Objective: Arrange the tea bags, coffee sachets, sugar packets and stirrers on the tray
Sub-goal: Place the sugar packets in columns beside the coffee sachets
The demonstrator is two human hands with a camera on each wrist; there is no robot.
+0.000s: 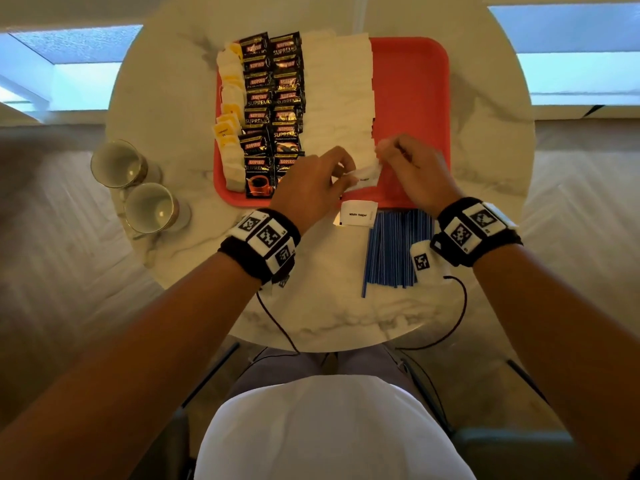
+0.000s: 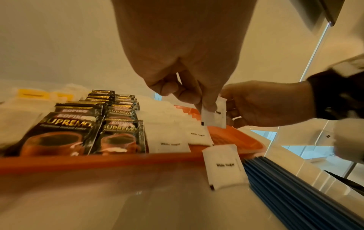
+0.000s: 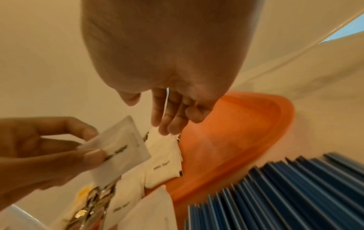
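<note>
A red tray (image 1: 412, 81) on the round marble table holds a column of tea bags (image 1: 230, 109), two columns of black coffee sachets (image 1: 273, 98) and rows of white sugar packets (image 1: 339, 91); its right part is bare. My left hand (image 1: 349, 178) pinches one sugar packet (image 2: 214, 118) above the tray's near edge. My right hand (image 1: 384, 154) hovers just right of it with fingers loosely extended, holding nothing. Another sugar packet (image 1: 358, 213) lies on the table before the tray. Blue stirrers (image 1: 394, 247) lie in a bundle to its right.
Two empty cups (image 1: 117, 164) (image 1: 150, 207) stand at the table's left edge. Cables hang from both wristbands over the near table edge. A chair and my lap are below the table.
</note>
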